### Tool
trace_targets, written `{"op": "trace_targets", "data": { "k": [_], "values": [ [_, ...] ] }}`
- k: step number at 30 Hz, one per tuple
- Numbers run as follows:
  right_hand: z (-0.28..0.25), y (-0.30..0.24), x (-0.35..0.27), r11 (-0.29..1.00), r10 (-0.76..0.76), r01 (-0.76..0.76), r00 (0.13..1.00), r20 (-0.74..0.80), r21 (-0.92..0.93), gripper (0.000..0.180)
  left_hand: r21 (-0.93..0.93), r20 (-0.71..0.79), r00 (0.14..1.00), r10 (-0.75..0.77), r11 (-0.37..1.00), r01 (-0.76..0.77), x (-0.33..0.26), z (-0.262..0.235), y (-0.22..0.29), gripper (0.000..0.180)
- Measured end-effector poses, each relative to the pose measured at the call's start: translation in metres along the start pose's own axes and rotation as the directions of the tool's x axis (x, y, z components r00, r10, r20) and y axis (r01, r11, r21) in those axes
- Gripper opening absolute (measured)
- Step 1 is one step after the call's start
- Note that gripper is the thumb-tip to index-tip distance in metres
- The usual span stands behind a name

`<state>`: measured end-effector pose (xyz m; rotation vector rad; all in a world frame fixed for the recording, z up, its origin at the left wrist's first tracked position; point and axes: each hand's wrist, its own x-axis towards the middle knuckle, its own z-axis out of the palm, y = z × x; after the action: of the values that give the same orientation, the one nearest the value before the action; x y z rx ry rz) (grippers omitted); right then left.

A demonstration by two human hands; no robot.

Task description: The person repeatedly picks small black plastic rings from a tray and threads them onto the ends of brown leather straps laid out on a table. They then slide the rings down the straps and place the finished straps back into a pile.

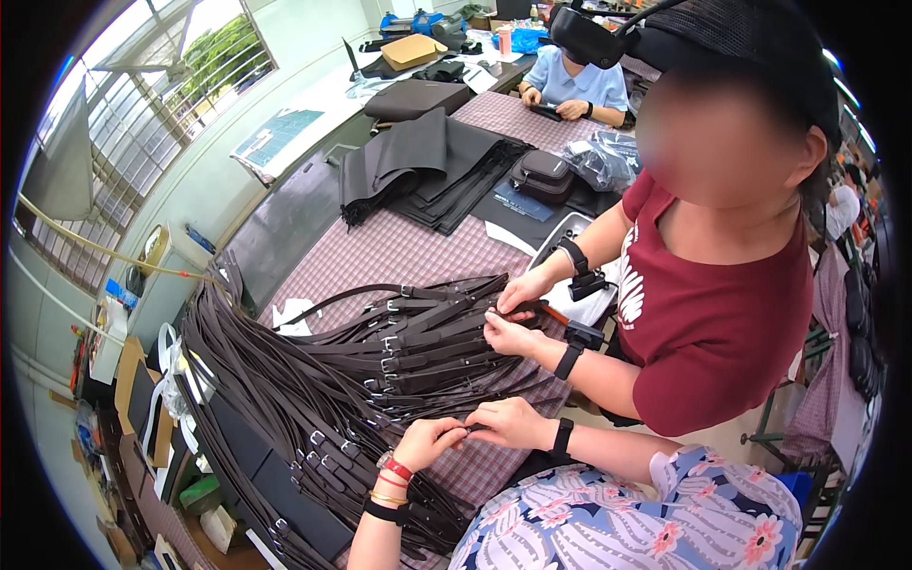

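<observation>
My left hand (427, 446), with a red band at its wrist, is closed with thumb and fingertips pinched together. Facing it, my right hand (510, 423) is also closed, and its fingertips nearly meet the left ones. Between them shows a small dark piece (472, 429), mostly covered by the fingers; it may be a strap part, but I cannot make out its kind. Below and beyond my hands lie many dark brown leather straps (275, 380) with silver buckles, including several buckled ends (328, 456) just left of my left hand.
Across the table a co-worker in a maroon shirt (712, 313) works with both hands (513, 318) over the strap ends. Farther back lie black sheets (446, 171) and a small dark case (541, 178) on the checked tablecloth (356, 252). Another person (575, 85) sits at the far end.
</observation>
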<state>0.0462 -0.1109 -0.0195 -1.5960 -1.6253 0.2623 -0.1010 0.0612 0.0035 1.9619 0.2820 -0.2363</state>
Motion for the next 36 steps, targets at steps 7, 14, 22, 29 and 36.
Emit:
{"op": "trace_targets", "data": {
  "k": [7,14,22,29,36],
  "values": [
    [0.002,0.017,-0.002,0.993,0.099,-0.103,0.993,-0.061,-0.054,0.02,0.505,-0.232,0.946,0.225,0.859,-0.081,0.003,0.015,-0.014,0.037],
    [0.018,0.091,-0.042,0.93,0.352,-0.354,0.935,-0.04,-0.097,0.022,0.372,-0.573,0.81,0.122,0.92,0.125,-0.032,0.112,-0.057,0.059],
    [0.007,0.086,-0.047,0.94,0.277,-0.279,0.96,-0.036,-0.197,0.02,0.54,-0.265,0.959,-0.102,0.808,0.235,-0.052,0.159,-0.072,0.086],
    [-0.002,0.083,-0.041,0.858,0.295,-0.322,0.947,-0.128,-0.399,0.026,0.599,-0.25,0.965,-0.072,0.772,0.213,-0.05,0.164,-0.082,0.086],
    [-0.07,-0.074,0.0,0.953,0.148,-0.214,0.946,0.288,0.212,0.025,0.589,-0.253,0.96,-0.124,0.767,0.254,-0.061,0.167,-0.088,0.086]
  ]
}}
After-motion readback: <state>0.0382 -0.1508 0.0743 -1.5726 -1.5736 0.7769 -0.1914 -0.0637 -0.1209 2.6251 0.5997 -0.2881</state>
